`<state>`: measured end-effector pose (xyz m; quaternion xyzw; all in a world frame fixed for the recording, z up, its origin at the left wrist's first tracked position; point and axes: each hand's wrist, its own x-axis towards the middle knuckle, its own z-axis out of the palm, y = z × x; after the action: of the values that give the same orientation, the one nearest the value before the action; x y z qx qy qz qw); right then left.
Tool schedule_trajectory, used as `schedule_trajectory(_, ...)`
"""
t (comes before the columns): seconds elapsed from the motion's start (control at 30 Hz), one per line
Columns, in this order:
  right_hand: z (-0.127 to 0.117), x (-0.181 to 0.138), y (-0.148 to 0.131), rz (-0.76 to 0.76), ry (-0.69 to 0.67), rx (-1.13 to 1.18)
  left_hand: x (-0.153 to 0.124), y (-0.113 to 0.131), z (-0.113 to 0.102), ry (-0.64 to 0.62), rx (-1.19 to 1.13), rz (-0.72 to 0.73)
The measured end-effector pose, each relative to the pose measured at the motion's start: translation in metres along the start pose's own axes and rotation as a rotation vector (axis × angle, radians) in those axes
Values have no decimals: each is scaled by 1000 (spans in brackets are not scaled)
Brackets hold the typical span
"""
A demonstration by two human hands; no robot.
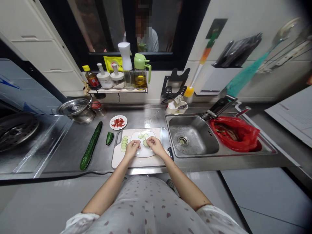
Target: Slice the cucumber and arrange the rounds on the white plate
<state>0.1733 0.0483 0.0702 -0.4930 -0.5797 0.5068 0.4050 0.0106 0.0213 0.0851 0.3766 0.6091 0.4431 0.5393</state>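
Note:
Both of my hands rest over a white plate (143, 152) that sits on a pale cutting board (117, 157). My left hand (132, 149) has its fingers curled at the plate's left edge, close to a row of cucumber slices (124, 143) on the board. My right hand (154, 144) pinches a cucumber slice (145, 143) on the plate. More slices (143, 134) lie at the plate's far side. A whole cucumber (91, 146) and a short cucumber end (109, 138) lie left of the board.
A small dish of chopped red chili (118, 122) stands behind the board. The steel sink (192, 136) is to the right, with a red bag (234, 133) beside it. A lidded steel pot (75, 110) and a condiment shelf (117, 81) are at the back left.

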Motion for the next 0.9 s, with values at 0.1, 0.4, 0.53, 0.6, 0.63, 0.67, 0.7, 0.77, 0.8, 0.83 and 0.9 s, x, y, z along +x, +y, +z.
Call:
schedule_trajectory(0.1,-5,-2,-6,-74,-20,-39,-5,3,4,-110,-43,-167)
schedule_trajectory(0.4,-21,-20,-3,-144,-112,-264,0,0,18,-175,-218,-272)
schedule_trajectory(0.53,-24,-27,8,-107,-90,-322,5,-15,22,-172,-146,-223)
schedule_trajectory(0.6,-25,-28,12,-89,-78,-350,8,-22,23,-168,-128,-203)
schedule_trajectory(0.63,-25,-29,14,-80,-72,-366,9,-25,25,-164,-120,-196)
schedule_trajectory(0.67,-25,-29,15,-70,-66,-382,10,-26,26,-160,-114,-190)
schedule_trajectory(0.7,-25,-29,16,-59,-62,-400,11,-28,27,-159,-108,-185)
schedule_trajectory(0.77,-25,-30,17,-34,-59,-437,13,-29,30,-161,-101,-171)
schedule_trajectory(0.8,-25,-30,18,-19,-59,-462,14,-30,32,-166,-100,-161)
schedule_trajectory(0.83,-26,-30,18,-2,-61,-494,15,-30,33,-173,-100,-149)
schedule_trajectory(0.9,-26,-30,18,38,-70,-589,17,-32,37,-188,-88,-120)
